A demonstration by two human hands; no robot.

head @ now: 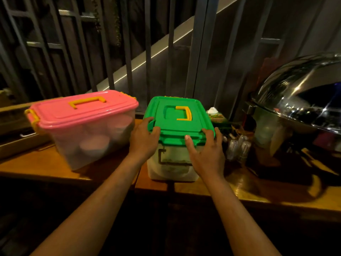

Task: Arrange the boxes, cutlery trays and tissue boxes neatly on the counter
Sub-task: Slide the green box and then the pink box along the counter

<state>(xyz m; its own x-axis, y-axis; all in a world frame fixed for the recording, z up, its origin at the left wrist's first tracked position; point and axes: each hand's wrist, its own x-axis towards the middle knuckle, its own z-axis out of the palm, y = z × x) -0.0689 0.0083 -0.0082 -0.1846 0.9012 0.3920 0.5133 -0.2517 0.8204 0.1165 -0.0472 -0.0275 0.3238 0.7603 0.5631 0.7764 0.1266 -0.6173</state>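
Both hands, left [143, 139] and right [204, 152], clasp green box [175, 145] at lid corners. Slide square beside pink box [83, 126]; keep off tissue box [216, 115].

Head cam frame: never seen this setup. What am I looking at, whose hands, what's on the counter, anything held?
There is no robot here. A person wears one wide-angle camera on the head, looking forward and down, so the two bare arms reaching in from the bottom are their own.

On the wooden counter stand two clear plastic boxes: the pink-lidded box on the left and the green-lidded box beside it. The left hand and right hand grip the near corners of the green lid; the box is not lifted.

Behind it sits a tissue box, and at far right a shiny domed food warmer.
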